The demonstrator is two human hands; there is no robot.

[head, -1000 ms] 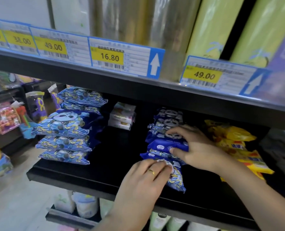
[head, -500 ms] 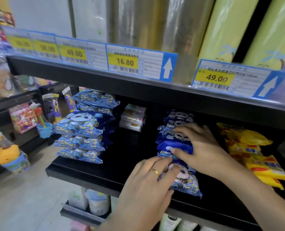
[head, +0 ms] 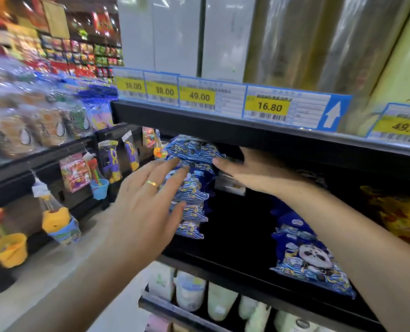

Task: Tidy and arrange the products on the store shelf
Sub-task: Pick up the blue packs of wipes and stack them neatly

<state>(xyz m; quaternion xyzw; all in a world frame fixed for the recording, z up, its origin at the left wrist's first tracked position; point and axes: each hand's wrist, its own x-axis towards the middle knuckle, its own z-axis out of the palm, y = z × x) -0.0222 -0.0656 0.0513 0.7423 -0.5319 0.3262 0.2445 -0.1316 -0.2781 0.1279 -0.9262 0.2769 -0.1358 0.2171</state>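
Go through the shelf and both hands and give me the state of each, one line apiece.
Left stack of blue panda packets: piled high, uneven, between both hands.
Right row of blue panda packets: lying along the shelf, front packet face up, untouched.
Yellow packets: heaped at the right, blurred.
Left hand: fingers straight, touching the stack's front.
Right hand: fingers extended against the stack's right side.
Black shelf: bare between the two blue groups.

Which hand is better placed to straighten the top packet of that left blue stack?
Probably the right hand: its fingertips reach the top packet of the blue stack, while the left hand lies spread across the packets lower down.
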